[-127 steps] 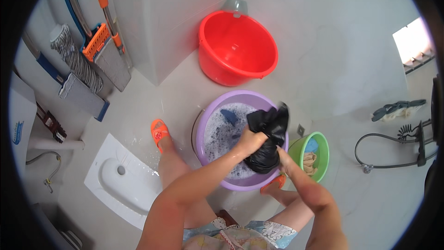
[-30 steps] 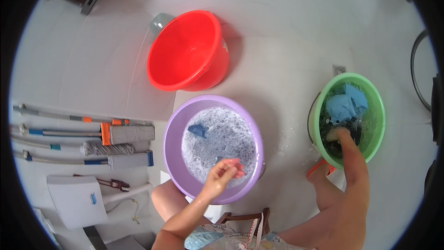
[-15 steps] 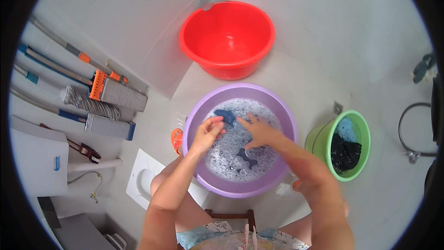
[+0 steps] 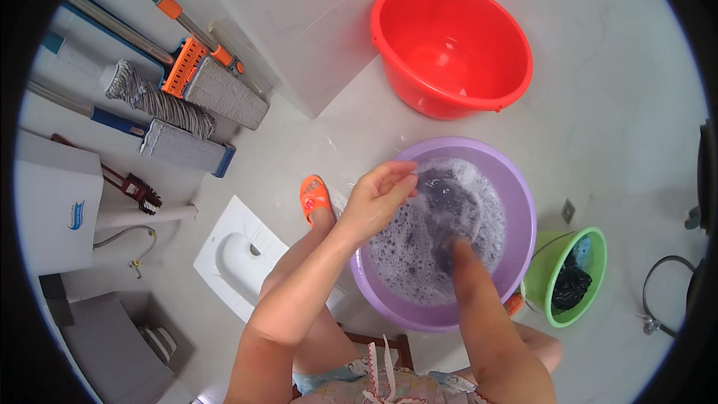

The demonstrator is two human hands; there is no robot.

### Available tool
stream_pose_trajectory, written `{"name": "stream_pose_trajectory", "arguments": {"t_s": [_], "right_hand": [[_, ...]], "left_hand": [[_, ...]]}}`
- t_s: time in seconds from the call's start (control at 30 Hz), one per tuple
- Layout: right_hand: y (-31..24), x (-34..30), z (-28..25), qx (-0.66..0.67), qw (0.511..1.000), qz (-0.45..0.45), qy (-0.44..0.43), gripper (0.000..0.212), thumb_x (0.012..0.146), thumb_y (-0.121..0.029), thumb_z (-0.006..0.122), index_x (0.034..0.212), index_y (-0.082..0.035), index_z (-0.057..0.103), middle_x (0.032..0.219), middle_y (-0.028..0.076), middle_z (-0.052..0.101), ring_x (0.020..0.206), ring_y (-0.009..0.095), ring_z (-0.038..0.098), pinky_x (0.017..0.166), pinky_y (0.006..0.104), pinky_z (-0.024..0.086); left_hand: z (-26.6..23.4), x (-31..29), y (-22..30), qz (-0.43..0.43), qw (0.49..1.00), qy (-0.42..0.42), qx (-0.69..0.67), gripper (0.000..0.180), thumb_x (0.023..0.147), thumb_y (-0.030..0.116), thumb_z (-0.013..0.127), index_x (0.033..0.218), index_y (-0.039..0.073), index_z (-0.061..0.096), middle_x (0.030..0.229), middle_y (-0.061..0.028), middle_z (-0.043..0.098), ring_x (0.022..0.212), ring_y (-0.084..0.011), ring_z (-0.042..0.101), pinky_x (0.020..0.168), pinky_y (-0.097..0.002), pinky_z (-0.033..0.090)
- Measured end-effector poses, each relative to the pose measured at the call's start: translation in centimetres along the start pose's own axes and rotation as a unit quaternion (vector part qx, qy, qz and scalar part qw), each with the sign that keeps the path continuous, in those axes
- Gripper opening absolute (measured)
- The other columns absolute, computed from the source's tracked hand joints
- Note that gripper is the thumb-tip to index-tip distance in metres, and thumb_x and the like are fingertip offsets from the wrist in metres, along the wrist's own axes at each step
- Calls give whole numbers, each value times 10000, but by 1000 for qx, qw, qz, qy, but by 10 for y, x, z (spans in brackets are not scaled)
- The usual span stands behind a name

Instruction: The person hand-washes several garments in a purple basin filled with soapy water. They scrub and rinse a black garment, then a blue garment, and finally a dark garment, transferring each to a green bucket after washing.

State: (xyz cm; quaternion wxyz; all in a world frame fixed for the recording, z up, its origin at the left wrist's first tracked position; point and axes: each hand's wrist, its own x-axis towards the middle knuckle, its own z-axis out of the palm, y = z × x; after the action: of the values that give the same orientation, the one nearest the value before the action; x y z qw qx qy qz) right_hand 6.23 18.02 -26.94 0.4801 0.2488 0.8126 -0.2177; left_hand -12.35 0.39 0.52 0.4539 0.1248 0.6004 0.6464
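A purple basin (image 4: 527, 213) holds foamy, cloudy water (image 4: 411, 254). Dark fabric (image 4: 441, 187) shows beneath the suds; its full shape is hidden. Over the basin's left side I hold up my left hand (image 4: 380, 196), loosely bent, with nothing visible between thumb and fingers. My right hand (image 4: 458, 248) is plunged into the water near the middle of the basin. The murky water covers its fingers, so any grip there cannot be seen.
A red basin (image 4: 449, 52) stands beyond the purple one. At right is a green bucket (image 4: 542, 277) holding wet black and blue cloth. A white squat toilet (image 4: 235, 251) lies at left, near an orange slipper (image 4: 314, 198). Several mops (image 4: 228, 90) hang along the left wall.
The view has shifted, placing the basins farther right. My right hand has sunk from the foam's surface into the water. My left hand stays raised, and the blue cloth piece is no longer distinct.
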Motion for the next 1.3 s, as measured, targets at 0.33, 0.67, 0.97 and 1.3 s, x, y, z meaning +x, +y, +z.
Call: {"name": "stream_pose_trajectory", "arguments": {"t_s": [0.33, 0.67, 0.97, 1.3], "right_hand": [[-31, -148, 7, 80, 982, 83, 147, 558, 855, -518, 564, 970, 14, 683, 1010, 246, 650, 1015, 372, 615, 894, 421, 478], [-67, -353, -96, -26, 921, 4, 388, 491, 797, -448, 690, 650, 11, 595, 661, 226, 609, 675, 422, 610, 648, 459, 493], [-103, -470, -179, 155, 894, -3, 421, 361, 861, -287, 685, 843, 72, 658, 658, 79, 649, 607, 114, 566, 583, 331, 482], [-117, -537, -215, 338, 813, -45, 472, 421, 887, -313, 654, 933, 105, 624, 798, 70, 644, 683, 110, 584, 624, 263, 486]], "left_hand": [[-2, -5, -32, 98, 992, -13, 84, 314, 920, 202, 603, 1176, 22, 579, 997, -51, 651, 868, -118, 619, 744, -254, 488], [-20, -18, -25, 56, 994, 10, 97, 374, 889, 214, 628, 1194, 3, 576, 1055, -125, 659, 937, -177, 630, 825, -302, 499], [-16, -4, -50, 48, 979, 28, 197, 581, 861, 431, 620, 1272, 30, 531, 1242, -190, 572, 1149, -270, 553, 955, -357, 440], [-2, -22, -55, -184, 948, -164, -201, 847, 873, 745, 291, 1385, 89, 444, 1414, -149, 448, 1307, -289, 421, 1078, -463, 311]]}}
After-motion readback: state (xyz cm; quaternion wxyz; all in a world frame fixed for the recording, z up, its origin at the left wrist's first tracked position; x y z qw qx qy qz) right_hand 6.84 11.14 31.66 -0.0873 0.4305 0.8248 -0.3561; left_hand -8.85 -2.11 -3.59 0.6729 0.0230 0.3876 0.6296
